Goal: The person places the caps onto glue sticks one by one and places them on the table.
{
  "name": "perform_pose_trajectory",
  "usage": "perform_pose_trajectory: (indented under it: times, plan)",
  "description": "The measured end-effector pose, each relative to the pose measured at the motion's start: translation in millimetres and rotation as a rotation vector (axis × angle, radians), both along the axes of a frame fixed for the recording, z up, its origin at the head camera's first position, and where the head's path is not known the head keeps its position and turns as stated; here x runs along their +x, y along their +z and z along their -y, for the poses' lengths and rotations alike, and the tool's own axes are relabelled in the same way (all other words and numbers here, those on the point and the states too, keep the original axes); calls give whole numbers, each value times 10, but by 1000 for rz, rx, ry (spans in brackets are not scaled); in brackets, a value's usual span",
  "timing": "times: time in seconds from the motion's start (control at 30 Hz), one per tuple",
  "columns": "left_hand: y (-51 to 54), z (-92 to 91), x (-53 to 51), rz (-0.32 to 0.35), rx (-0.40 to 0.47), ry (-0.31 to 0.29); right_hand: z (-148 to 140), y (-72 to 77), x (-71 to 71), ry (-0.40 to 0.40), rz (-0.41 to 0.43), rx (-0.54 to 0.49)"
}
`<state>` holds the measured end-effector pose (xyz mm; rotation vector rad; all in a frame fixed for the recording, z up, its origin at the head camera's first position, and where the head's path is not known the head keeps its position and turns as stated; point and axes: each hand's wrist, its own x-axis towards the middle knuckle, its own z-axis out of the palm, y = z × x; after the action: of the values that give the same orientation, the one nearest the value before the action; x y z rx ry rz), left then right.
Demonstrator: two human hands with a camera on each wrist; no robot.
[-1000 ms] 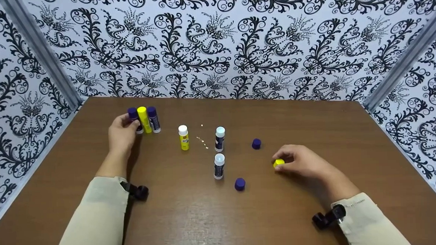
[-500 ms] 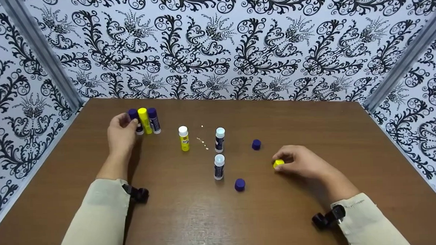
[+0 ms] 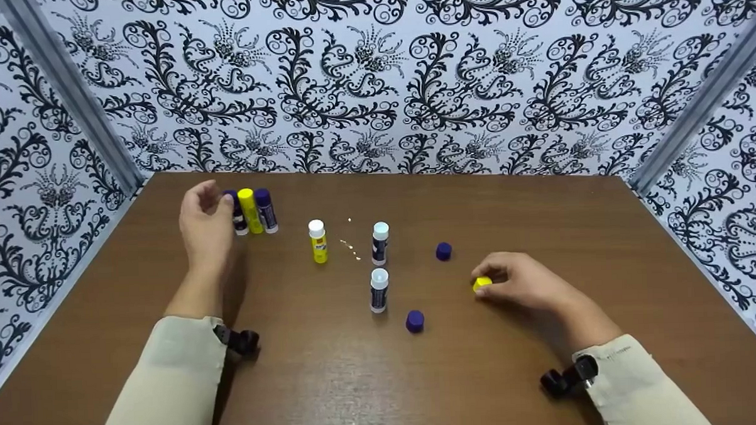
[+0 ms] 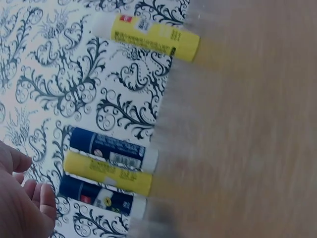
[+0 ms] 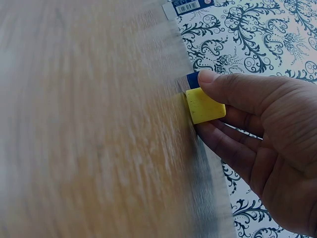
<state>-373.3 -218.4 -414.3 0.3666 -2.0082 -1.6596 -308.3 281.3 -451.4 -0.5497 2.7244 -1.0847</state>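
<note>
Three capped glue sticks stand side by side at the table's back left: a purple-capped one point(image 3: 239, 222), a yellow one point(image 3: 250, 212) and another purple-capped one point(image 3: 266, 211). Just left of them is my left hand point(image 3: 207, 226), fingers loosely bent and holding nothing; the left wrist view shows a gap between that hand point(image 4: 27, 203) and the sticks. My right hand point(image 3: 526, 281) pinches a yellow cap point(image 3: 482, 284) on the table at the right. In the right wrist view, thumb and fingers of the hand point(image 5: 267, 119) hold the yellow cap point(image 5: 205, 106).
An uncapped yellow glue stick point(image 3: 319, 245) and two uncapped dark ones point(image 3: 380, 245), point(image 3: 379, 293) stand mid-table. Two purple caps point(image 3: 443, 252), point(image 3: 415, 322) lie right of them. Small pale crumbs point(image 3: 350, 247) lie between the sticks. Patterned walls point(image 3: 373, 80) border the table.
My left hand has let go of the leftmost purple-capped stick and moved slightly up and left. My right hand has stayed on the yellow cap.
</note>
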Motion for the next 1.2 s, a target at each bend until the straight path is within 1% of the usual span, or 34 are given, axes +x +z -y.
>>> perform_pose_trajectory:
  times: [0.1, 0.2, 0.33, 0.47, 0.57, 0.8, 0.9, 1.03, 1.2]
  plan:
    - [31, -59, 14, -38, -21, -50, 0, 0, 0, -2, 2, 3]
    - [57, -133, 30, -64, -20, -101, -2, -1, -1, -6, 4, 20]
    - [79, -233, 60, -79, -23, -182, -2, 1, -3, -7, 5, 40]
    - [73, -312, 87, -117, -49, -270, 2, 4, -4, -7, 11, 36]
    - [54, -350, 99, -125, -84, -336, 2, 5, -5, -4, 11, 32]
    - [-1, -435, 99, -67, -136, -512, -2, 3, -4, -6, 8, 30]
    - [-28, -466, 102, -28, -181, -577, -3, 1, -2, -9, 10, 27]
    - [-58, -497, 107, 43, -237, -633, -1, -1, -4, -11, 12, 23]
    - [-91, -526, 105, 117, -243, -687, 10, 23, 7, -6, -6, 38]
